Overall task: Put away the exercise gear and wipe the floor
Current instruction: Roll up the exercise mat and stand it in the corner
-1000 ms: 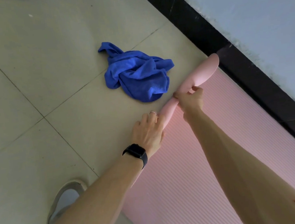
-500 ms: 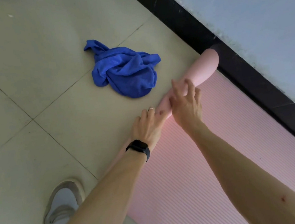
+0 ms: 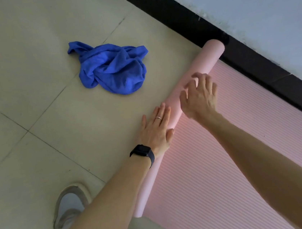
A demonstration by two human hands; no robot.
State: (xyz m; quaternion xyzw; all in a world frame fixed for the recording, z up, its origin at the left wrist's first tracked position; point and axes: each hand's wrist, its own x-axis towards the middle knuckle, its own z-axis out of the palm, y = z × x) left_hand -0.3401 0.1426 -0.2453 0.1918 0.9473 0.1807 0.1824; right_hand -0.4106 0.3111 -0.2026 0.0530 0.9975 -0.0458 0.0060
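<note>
My left hand (image 3: 155, 130) lies flat, fingers straight, on the rolled end of the pink mat (image 3: 209, 60). My right hand (image 3: 199, 99) presses the roll just beside it, fingers spread. The roll is thin, and most of the mat lies flat along the wall (image 3: 266, 7). The blue cloth (image 3: 112, 69) sits crumpled on the floor (image 3: 32, 101) nearby, so I judge wiping not yet begun.

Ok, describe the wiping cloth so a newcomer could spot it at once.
Find the black skirting board under the pale wall; the rolled end of the pink mat stops beside it. On the beige tiles beyond that roll, clear of it, lies the cloth: a crumpled heap, the only bright blue thing in view.
</note>
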